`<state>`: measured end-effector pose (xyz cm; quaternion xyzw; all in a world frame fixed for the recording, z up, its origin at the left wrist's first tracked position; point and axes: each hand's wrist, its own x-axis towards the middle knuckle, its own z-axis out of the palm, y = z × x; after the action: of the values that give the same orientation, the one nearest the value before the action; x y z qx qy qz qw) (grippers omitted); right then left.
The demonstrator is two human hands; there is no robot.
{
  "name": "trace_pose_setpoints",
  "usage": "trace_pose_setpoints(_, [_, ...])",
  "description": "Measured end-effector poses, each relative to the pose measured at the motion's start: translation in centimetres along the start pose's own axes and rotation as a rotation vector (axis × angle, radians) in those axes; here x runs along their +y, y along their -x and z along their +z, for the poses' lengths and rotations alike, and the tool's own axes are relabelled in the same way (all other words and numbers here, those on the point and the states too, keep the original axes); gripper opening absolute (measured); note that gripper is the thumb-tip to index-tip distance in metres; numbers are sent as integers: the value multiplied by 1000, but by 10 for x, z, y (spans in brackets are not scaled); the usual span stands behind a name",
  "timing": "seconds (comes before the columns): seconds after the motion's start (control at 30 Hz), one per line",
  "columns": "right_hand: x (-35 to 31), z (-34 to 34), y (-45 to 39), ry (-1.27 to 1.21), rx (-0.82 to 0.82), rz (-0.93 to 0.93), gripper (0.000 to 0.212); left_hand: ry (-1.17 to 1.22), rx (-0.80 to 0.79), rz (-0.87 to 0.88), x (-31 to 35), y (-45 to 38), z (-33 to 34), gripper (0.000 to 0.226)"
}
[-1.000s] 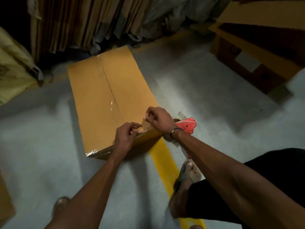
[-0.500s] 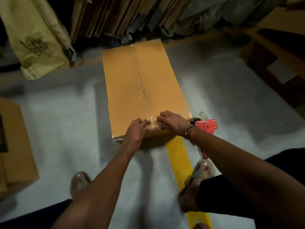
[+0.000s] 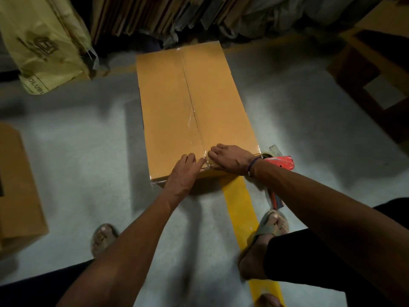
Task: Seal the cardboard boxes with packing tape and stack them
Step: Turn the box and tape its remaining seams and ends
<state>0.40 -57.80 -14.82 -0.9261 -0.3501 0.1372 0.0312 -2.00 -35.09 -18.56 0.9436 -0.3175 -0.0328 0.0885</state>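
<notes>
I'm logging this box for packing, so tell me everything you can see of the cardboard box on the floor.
The cardboard box is plain tan, long and rectangular, and lies flat on the grey floor. Its two top flaps are shut, and clear tape runs along the centre seam. At the near edge, the left hand and right hand press on the tape's end.

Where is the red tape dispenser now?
In the head view the tape dispenser lies on the floor, right of the box at its near corner, just behind the right hand and wrist.
</notes>
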Motion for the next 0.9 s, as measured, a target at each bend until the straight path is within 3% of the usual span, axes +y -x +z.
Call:
trace_pose_setpoints(0.2, [10,-16,-7,-27,-153,-100,38,92,-119,113,-7,-2,-16,54])
trace_pose_setpoints(0.33, [13,-24,-3,-101,-213,-110,36,169,-187,158,-19,3,-29,65])
trace_pose_setpoints(0.43, [16,-27,0,-134,-264,-85,43,197,-202,150,-34,8,-37,67])
trace_pose_setpoints(0.63, [21,-23,1,-164,-293,-56,52,109,-161,112,-72,39,-53,51])
trace_pose_setpoints(0.77, [20,-24,1,-160,-293,-55,65,123,-146,71,-81,55,-56,56])
trace_pose_setpoints(0.9, [13,-30,5,-121,-275,-62,56,261,-180,15,-96,74,-57,69])
